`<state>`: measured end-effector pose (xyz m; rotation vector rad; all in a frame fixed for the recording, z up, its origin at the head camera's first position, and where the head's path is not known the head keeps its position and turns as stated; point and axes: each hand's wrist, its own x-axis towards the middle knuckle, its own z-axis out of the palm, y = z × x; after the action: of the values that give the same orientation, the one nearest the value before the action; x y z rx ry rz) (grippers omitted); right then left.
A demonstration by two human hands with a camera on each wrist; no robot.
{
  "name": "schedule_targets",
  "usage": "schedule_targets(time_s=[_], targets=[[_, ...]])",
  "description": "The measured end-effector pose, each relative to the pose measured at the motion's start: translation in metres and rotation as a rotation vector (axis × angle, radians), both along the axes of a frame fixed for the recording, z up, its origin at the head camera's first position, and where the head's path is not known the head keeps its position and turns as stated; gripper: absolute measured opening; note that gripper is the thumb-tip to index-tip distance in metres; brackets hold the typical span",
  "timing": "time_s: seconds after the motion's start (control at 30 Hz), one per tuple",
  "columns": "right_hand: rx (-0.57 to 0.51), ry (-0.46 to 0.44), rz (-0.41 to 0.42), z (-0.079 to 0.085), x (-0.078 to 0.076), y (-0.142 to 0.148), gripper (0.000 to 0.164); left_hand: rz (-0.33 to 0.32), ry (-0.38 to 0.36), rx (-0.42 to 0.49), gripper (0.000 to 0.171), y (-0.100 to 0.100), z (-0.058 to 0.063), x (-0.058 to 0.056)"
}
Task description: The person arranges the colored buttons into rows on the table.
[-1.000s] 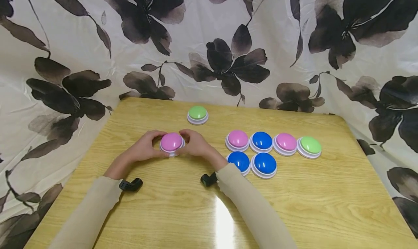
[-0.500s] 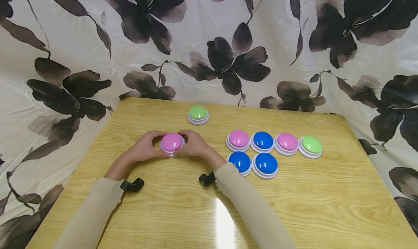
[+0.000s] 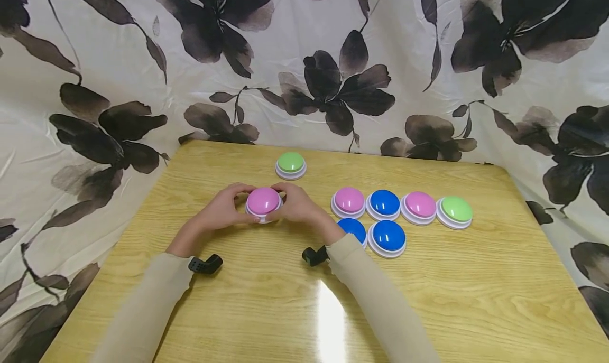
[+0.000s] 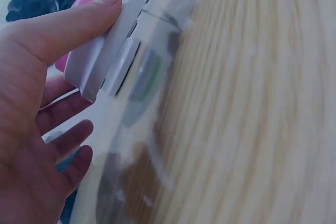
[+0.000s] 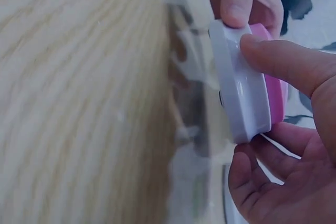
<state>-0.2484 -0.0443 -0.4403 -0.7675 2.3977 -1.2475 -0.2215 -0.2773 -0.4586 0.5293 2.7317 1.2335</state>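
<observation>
Both of my hands hold one pink push button (image 3: 264, 201) with a round white base, left of the table's middle. My left hand (image 3: 227, 208) grips its left side, thumb (image 4: 107, 4) on the near face of the white base. From the other side my right hand (image 3: 301, 207) grips it, thumb (image 5: 262, 51) pressed on the base. In both wrist views the base seems slightly raised, its reflection showing on the tabletop. Behind it stands a green button (image 3: 291, 163), apart from my hands.
Right of my hands, a row on the wooden table (image 3: 266, 310) has a pink button (image 3: 349, 200), a blue one (image 3: 384, 203), another pink one (image 3: 420, 205) and a green one (image 3: 457, 210). Nearer are two blue buttons (image 3: 389, 236), one partly behind my right sleeve (image 3: 376, 294).
Over the last half second both hands have moved the pink button to the right and slightly away from me. Before that it stayed in place. The other buttons have not moved on the table.
</observation>
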Motion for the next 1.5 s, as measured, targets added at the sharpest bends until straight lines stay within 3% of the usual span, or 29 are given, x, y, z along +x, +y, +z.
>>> schedule_targets(time_s=[0.33,0.7,0.97,1.23,1.5], targets=[[0.019,-0.003,-0.069,0.015,0.008,0.046,0.076,-0.085,0.064,0.001,0.075,0.043,0.015,-0.007],[0.042,0.048,-0.116,0.028,0.021,0.105,0.075,-0.146,0.106,0.008,0.074,0.102,0.03,-0.006],[0.027,0.099,-0.122,0.042,0.04,0.144,0.076,-0.196,0.122,0.057,0.074,0.142,0.039,-0.001],[0.05,0.173,-0.192,0.044,0.052,0.18,0.076,-0.234,0.166,0.026,0.075,0.18,0.041,-0.004],[0.01,0.188,-0.28,0.043,0.058,0.221,0.08,-0.29,0.138,0.061,0.079,0.219,0.046,-0.008]])
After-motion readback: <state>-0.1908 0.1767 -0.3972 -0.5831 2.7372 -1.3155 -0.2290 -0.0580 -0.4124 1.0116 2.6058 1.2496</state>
